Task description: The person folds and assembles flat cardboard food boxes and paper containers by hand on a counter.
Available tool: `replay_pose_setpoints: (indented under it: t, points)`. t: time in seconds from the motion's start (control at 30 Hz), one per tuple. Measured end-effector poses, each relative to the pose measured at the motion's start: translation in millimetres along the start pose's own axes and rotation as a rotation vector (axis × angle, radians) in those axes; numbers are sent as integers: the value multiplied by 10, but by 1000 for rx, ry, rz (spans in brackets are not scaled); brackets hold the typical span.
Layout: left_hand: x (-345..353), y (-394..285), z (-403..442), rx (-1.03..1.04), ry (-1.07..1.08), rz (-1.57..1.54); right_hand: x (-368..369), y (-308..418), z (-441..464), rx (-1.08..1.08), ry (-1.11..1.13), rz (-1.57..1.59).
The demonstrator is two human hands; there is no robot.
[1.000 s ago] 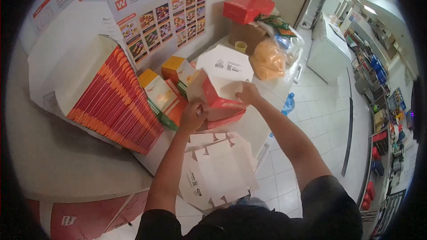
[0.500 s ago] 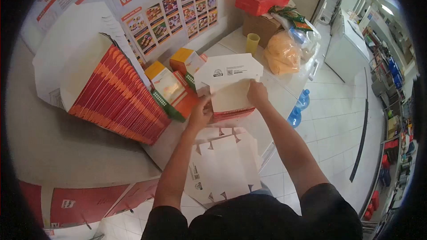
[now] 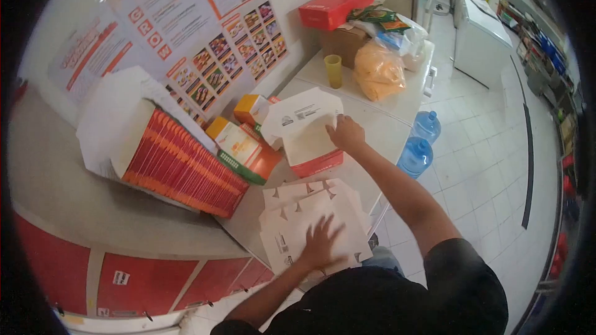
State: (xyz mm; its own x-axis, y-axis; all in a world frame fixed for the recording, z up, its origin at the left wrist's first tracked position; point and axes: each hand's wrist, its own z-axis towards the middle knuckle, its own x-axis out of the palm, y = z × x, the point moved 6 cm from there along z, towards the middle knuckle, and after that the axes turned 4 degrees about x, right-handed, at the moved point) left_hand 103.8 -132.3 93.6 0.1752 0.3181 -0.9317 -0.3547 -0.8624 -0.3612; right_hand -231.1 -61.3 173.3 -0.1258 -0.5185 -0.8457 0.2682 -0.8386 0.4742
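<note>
An open box point(image 3: 317, 165), red outside and white inside, stands on the counter with its lid raised toward the wall. My right hand point(image 3: 347, 133) grips the box's right edge, fingers bent over the side wall. Over the flat white box blanks point(image 3: 292, 220) nearer my body, my left hand point(image 3: 323, 243) is spread and slightly blurred, holding nothing. Whether it touches the top blank cannot be made out. To the left leans a large nested stack of red and orange boxes point(image 3: 186, 161).
Orange-and-white cartons point(image 3: 239, 144) lie between the stack and the box. Farther back are a yellow cup point(image 3: 333, 71), a bag with orange contents point(image 3: 379, 71), and a red box point(image 3: 336, 6). Blue water bottles point(image 3: 415, 157) stand on the floor right of the counter.
My left hand has left the open box and come down over the flat blanks, fingers spread. My right hand stays at the box's right edge. The view has shifted.
</note>
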Motion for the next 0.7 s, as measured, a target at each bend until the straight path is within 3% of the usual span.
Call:
replay_pose_setpoints:
  t: [0.03,0.13,0.17,0.27,0.3,0.37,0.43,0.5,0.63,0.7]
  points:
    - [189,-167,-162,-51,276,29,-141,-30,-80,-58,-23,69]
    - [449,-198,-355,16,307,164,-657,-177,-625,-166,120,273]
    - [447,-176,-360,21,187,61,-793,-249,-870,-191,198,342]
    - [401,6,-321,65,377,-47,-1256,-479,-1566,-221,338,379]
    - [260,-21,-283,68,351,-68,-1457,-515,-1772,-231,354,368]
    - [649,296,-243,121,221,-58,-1650,-700,-2115,-119,349,454]
    - [460,253,-242,184,65,-130,-1890,-722,-2440,39,334,483]
    - [176,305,-206,28,139,-280,-2039,-701,-2797,172,295,549]
    - [-1059,-335,-181,-273,66,-800,-2316,-166,-3402,60,170,602]
    - [-1366,-679,-133,-177,-81,-1112,-2514,292,-3543,-214,65,606]
